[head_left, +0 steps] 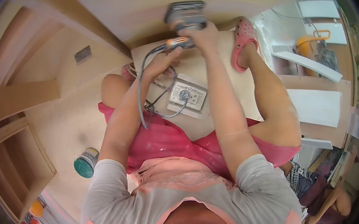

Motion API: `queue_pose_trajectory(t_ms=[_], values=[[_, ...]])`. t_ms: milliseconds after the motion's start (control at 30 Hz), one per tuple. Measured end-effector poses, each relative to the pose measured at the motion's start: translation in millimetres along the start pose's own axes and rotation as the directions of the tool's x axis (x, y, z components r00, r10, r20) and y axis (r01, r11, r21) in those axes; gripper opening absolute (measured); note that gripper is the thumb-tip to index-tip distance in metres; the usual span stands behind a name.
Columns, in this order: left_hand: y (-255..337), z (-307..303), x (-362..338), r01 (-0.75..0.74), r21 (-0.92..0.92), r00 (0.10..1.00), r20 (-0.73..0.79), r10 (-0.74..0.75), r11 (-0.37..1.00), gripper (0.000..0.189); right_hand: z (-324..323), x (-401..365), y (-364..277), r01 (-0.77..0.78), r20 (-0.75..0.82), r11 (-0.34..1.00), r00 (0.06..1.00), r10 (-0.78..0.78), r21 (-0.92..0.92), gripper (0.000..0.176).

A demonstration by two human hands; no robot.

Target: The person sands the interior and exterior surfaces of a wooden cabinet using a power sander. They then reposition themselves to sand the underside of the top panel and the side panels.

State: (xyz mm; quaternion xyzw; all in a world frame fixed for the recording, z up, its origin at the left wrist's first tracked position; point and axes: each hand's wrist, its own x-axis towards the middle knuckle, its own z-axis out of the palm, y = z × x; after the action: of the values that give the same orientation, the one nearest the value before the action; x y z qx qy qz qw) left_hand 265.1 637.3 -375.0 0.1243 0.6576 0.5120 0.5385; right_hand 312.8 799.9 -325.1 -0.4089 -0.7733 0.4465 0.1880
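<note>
Hands both grip tight: against the wide plywood panel (112,2) ahead, the right hand (200,35) clamps over the grey sander (185,12), and the left hand (164,62) closes on its orange rear end, where the grey cord (141,103) leaves. A white socket box (188,96) lies between the knees; a teal-lidded can (85,163) rests on the left

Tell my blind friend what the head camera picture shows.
A seated person holds a grey sander against a plywood panel, right hand on it, left hand at its cord. A socket box lies between their legs.
</note>
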Motion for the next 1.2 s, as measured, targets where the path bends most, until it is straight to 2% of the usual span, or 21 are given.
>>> queue_pose_trajectory(t_ms=[33,100,167,233,300,400,500,533,567,667,733,767,833,900,933,1000,1033,1067,1100,1167,1200], values=[[-1.9,1.9,6.2,0.004,0.003,1.000,0.022,-0.004,1.000,0.068,8.7,-3.0,-2.3,-0.019,0.019,1.000,1.000,0.018,0.010,0.071],[-8.3,-0.1,18.6,-0.054,-0.314,0.993,0.085,0.085,0.948,0.062,19.5,-17.4,-13.2,-0.058,0.018,0.998,0.998,0.058,0.026,0.075],[-13.7,3.3,23.1,-0.046,-0.372,0.994,0.079,0.081,0.927,0.055,25.2,-19.4,-16.7,-0.166,0.140,0.981,0.978,0.152,0.098,0.082],[-8.5,13.9,17.3,-0.176,-0.466,0.983,-0.135,0.127,0.867,0.053,23.1,-16.0,-8.7,-0.188,0.158,0.965,0.974,0.160,0.185,0.080],[-5.6,24.7,26.1,-0.211,-0.463,0.977,-0.135,0.167,0.861,0.050,18.8,-14.3,-1.4,-0.204,0.169,0.940,0.972,0.162,0.272,0.077],[6.3,48.7,40.6,-0.257,-0.437,0.966,-0.141,0.217,0.862,0.045,7.4,-12.1,22.1,-0.174,0.030,0.543,0.964,0.263,0.821,0.054],[25.4,63.9,42.3,-0.246,-0.416,0.966,-0.181,0.186,0.875,0.038,13.5,-6.8,35.3,-0.111,-0.020,0.441,0.959,0.282,0.891,0.048],[28.0,62.4,43.1,-0.183,-0.331,0.982,-0.111,0.155,0.926,0.037,13.5,-3.6,35.1,-0.177,-0.015,0.456,0.922,0.388,0.872,0.034],[32.1,60.4,42.1,-0.122,-0.235,0.992,-0.041,0.115,0.964,0.037,13.0,-2.0,39.1,-0.175,-0.016,0.447,0.920,0.391,0.877,0.034],[37.9,45.5,30.3,-0.072,-0.167,0.997,0.004,0.074,0.983,0.041,12.6,10.6,44.0,-0.266,0.013,0.392,0.841,0.540,0.881,0.029],[33.3,31.4,17.3,-0.031,-0.112,0.998,0.042,0.036,0.993,0.042,13.0,9.6,45.8,-0.156,-0.009,0.260,0.843,0.538,0.953,0.028],[33.4,22.5,11.4,-0.063,-0.189,0.995,0.065,0.076,0.980,0.042,12.1,5.5,41.2,-0.151,-0.016,0.256,0.834,0.551,0.955,0.028],[32.1,8.0,6.9,-0.094,-0.259,0.986,0.109,0.126,0.961,0.041,12.7,4.4,25.7,0.033,-0.095,0.128,0.847,0.522,0.991,0.026],[22.5,-3.3,3.2,-0.235,-0.511,0.916,0.167,0.364,0.827,0.040,33.2,-5.0,23.0,0.132,-0.218,0.212,0.859,0.463,0.968,0.025],[22.3,-9.4,5.4,-0.135,-0.702,0.920,0.172,0.351,0.699,0.045,36.4,-21.4,0.7,0.149,-0.233,0.205,0.842,0.487,0.967,0.025],[19.6,-17.2,10.1,-0.173,-0.685,0.884,0.208,0.418,0.708,0.048,40.3,-31.2,-10.1,0.181,-0.259,0.198,0.820,0.510,0.963,0.025],[17.6,-19.1,11.8,-0.221,-0.674,0.850,0.221,0.478,0.705,0.051,45.7,-32.0,-2.0,0.114,-0.203,0.201,0.836,0.510,0.973,0.031],[24.5,-15.4,5.8,-0.203,-0.605,0.900,0.195,0.390,0.770,0.055,49.1,-31.4,5.2,0.043,-0.144,0.204,0.848,0.510,0.978,0.036],[30.0,-9.9,0.6,-0.204,-0.603,0.897,0.201,0.394,0.771,0.055,48.6,-25.8,11.6,0.052,-0.151,0.203,0.848,0.509,0.978,0.036],[33.2,-0.1,-7.6,-0.168,-0.413,0.932,0.228,0.281,0.895,0.059,39.1,-8.0,30.4,0.145,-0.327,0.378,0.816,0.476,0.914,0.030],[29.5,-0.7,-9.1,-0.113,-0.393,0.931,0.279,0.236,0.913,0.062,25.8,-0.4,32.1,0.126,-0.258,0.294,0.843,0.472,0.948,0.025]])
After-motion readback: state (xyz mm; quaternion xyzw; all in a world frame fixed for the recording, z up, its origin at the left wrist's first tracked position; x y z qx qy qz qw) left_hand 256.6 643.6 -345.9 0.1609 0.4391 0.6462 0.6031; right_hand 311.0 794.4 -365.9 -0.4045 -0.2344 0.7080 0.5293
